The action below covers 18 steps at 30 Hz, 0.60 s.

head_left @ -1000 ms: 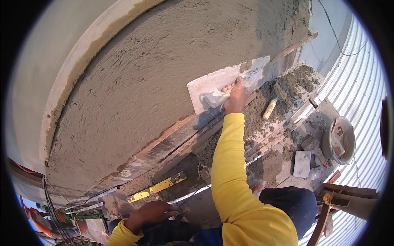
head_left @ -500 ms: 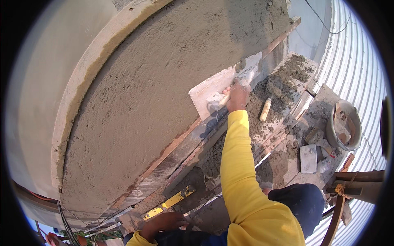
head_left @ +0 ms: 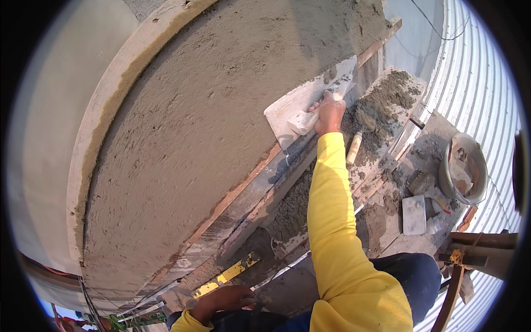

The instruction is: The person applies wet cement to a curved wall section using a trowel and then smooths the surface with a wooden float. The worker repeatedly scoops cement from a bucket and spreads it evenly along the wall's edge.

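My right hand (head_left: 330,115), in a yellow sleeve, grips the handle of a wide pale float (head_left: 290,99), whose blade lies on rough grey plaster (head_left: 193,110) along its straight lower edge, over a timber strip (head_left: 221,213). A pale curved border (head_left: 99,105) rims the plaster. Right of my hand, a wooden-handled tool (head_left: 354,146) lies beside heaped wet mortar (head_left: 381,108). My left hand (head_left: 227,299) is low at the bottom, fingers loosely bent and apparently empty, near a yellow metal bar (head_left: 221,278) spattered with mortar.
A grey bucket (head_left: 445,171), a brush (head_left: 423,182) and a white rectangular block (head_left: 414,218) sit on the mortar-strewn ledge at right. Corrugated sheeting (head_left: 481,83) lies beyond, with loose wires (head_left: 453,36) above and wooden framing (head_left: 478,240) at lower right.
My right hand and the float have moved slightly up and rightward along the plaster's lower edge. The whole view has shifted a little. My left hand stays low.
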Tool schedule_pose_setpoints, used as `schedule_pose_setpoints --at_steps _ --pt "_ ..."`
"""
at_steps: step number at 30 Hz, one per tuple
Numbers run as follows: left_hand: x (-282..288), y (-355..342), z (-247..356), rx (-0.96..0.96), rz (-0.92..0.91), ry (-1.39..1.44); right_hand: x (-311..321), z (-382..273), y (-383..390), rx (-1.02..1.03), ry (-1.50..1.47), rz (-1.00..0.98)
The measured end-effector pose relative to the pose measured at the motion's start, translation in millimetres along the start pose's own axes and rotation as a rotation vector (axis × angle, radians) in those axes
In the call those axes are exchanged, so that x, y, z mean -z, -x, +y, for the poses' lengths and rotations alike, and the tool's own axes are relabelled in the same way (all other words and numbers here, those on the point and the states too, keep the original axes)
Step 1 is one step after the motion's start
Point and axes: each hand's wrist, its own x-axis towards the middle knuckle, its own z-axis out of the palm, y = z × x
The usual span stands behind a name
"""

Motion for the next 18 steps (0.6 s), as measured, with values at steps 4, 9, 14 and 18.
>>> schedule_pose_setpoints --at_steps 4,9,14,18 --pt "4.2 -2.7 16.3 0.034 0.009 -0.084 11.4 38.3 36.9 -0.032 -0.052 -0.010" --pt "6.7 -11.7 -3.8 0.046 -0.046 -0.101 16.0 92.8 144.6 -0.066 -0.032 0.021" --pt "-0.5 -5.6 -11.0 0.056 -0.036 -0.061 7.6 41.1 42.3 -0.022 0.004 0.023" --pt "10.6 9.0 12.3 0.013 -0.070 -0.037 0.0 -7.5 -39.8 0.063 0.101 -0.021"
